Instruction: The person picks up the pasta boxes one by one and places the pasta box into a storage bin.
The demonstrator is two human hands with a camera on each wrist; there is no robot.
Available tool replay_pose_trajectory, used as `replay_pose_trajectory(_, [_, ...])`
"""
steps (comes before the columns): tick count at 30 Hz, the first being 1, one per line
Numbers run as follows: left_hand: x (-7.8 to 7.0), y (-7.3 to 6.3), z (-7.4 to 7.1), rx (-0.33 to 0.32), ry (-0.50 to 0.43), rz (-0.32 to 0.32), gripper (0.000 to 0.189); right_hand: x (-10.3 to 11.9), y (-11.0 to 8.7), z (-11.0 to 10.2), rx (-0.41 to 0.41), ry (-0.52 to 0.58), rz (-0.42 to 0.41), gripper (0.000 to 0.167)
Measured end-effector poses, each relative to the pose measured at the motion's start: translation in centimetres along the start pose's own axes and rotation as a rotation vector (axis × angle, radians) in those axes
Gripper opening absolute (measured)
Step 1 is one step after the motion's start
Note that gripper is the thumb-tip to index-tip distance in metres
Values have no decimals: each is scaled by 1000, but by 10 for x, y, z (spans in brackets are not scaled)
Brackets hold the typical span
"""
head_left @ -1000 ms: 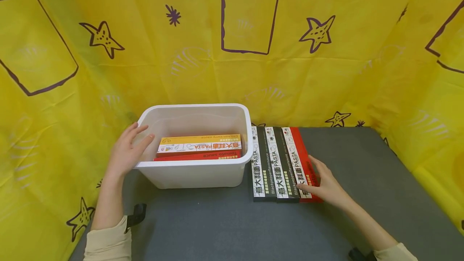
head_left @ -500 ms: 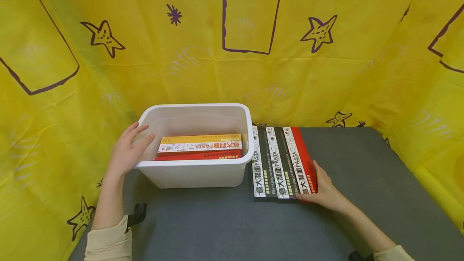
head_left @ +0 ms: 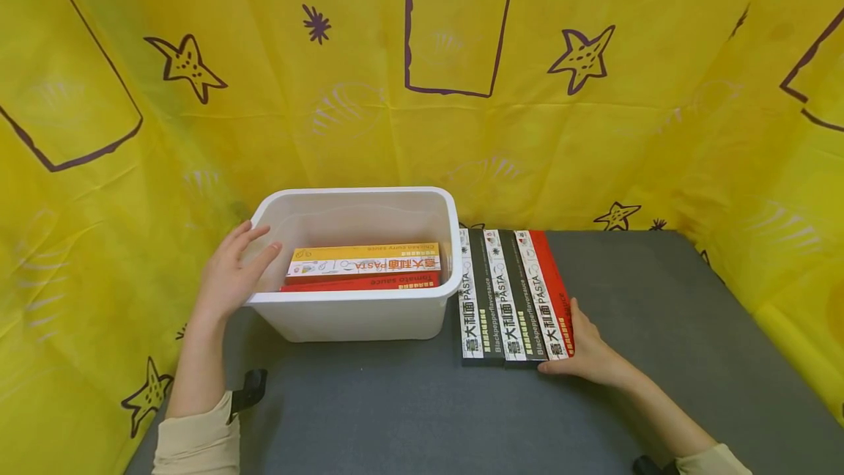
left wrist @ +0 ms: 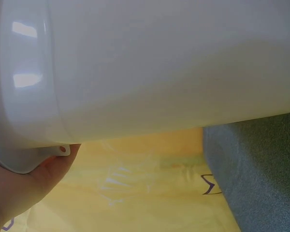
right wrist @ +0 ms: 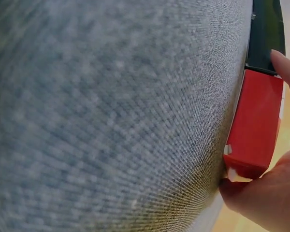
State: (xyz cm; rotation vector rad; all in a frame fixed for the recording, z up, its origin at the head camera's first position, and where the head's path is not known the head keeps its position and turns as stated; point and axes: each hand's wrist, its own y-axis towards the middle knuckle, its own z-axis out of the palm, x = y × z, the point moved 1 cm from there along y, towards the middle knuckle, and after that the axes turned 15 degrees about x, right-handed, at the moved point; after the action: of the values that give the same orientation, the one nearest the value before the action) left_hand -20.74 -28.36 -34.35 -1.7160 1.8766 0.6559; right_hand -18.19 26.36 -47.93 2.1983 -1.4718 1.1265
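My left hand [head_left: 231,270] holds the left rim of a white plastic bin [head_left: 349,317], the thumb reaching over into it. In the left wrist view, part of that hand [left wrist: 31,188] lies outside the rim. Inside the bin are a yellow-and-white pasta box [head_left: 365,260] and a red tomato-sauce pasta box [head_left: 356,284]. My right hand [head_left: 590,354] touches another red pasta box [head_left: 552,273], fingers along its right side, thumb across the near ends. The right wrist view has the thumb tip against the end of the neighbouring black pasta box [right wrist: 266,38].
Two black pasta boxes, the left one [head_left: 479,299] beside the bin, lie in a row with the red one on the dark grey table [head_left: 422,409]. A yellow printed curtain [head_left: 369,138] hangs behind and on both sides.
My right hand has slid slightly nearer along the red box, its thumb going from the top of the boxes to their near ends. The left hand, the bin and its contents stay put.
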Motion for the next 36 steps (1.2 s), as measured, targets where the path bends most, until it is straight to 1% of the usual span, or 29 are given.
replay_pose_trajectory(3, [0,0,0,3,1,-2,63,0,0,0,2,-2,5,137])
replay_pose_trajectory(10, [1,0,0,1,7,0,62,-3,2,-1,-22,-1,-27,136])
replay_pose_trajectory(14, [0,0,0,5,2,-5,63,-5,2,-1,-29,10,-26,136])
replay_pose_trajectory(17, [0,0,0,10,-4,-10,63,-6,2,-1,-36,8,-11,136])
replay_pose_trajectory(21, [0,1,0,11,-8,-8,63,-5,0,-1,-45,-31,13,134])
replay_pose_trajectory(27, [0,0,0,10,-6,-8,63,-4,-2,-1,-55,-53,-24,131])
replay_pose_trajectory(29, [0,0,0,11,-5,-10,63,-4,-3,-1,-56,-61,-23,131])
replay_pose_trajectory(36, [-1,0,0,12,-3,-10,63,-1,-7,-5,-52,-20,-24,125])
